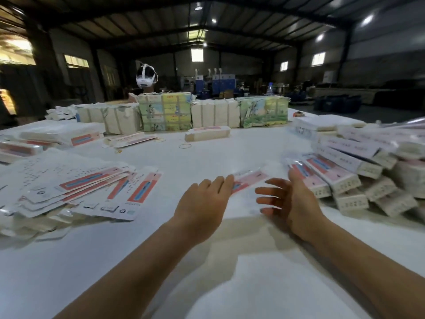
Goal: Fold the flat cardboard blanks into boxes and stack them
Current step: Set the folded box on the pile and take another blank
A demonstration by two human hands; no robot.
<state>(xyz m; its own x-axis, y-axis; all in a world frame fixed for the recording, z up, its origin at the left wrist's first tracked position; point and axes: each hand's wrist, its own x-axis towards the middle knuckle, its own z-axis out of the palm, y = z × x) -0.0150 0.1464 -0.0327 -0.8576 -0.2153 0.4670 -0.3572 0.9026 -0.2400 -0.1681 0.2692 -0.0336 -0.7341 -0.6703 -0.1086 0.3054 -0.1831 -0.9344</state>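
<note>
Between the two hands lies one pink-and-white box (pixel 249 179), blurred. The left hand (pixel 202 204) rests straight fingertips on its near end; the right hand (pixel 292 199) hovers just beside it, fingers spread and loose, holding nothing. Whether that box is fully closed I cannot tell. Just beyond the right hand sits a heap of folded boxes (pixel 358 176), so a fair share looks done. Out past the left hand, a loose spread of flat blanks (pixel 87 189) waits on the white table (pixel 207 153), and bundled packs (pixel 165 111) stand far beyond, so plenty seems left.
</note>
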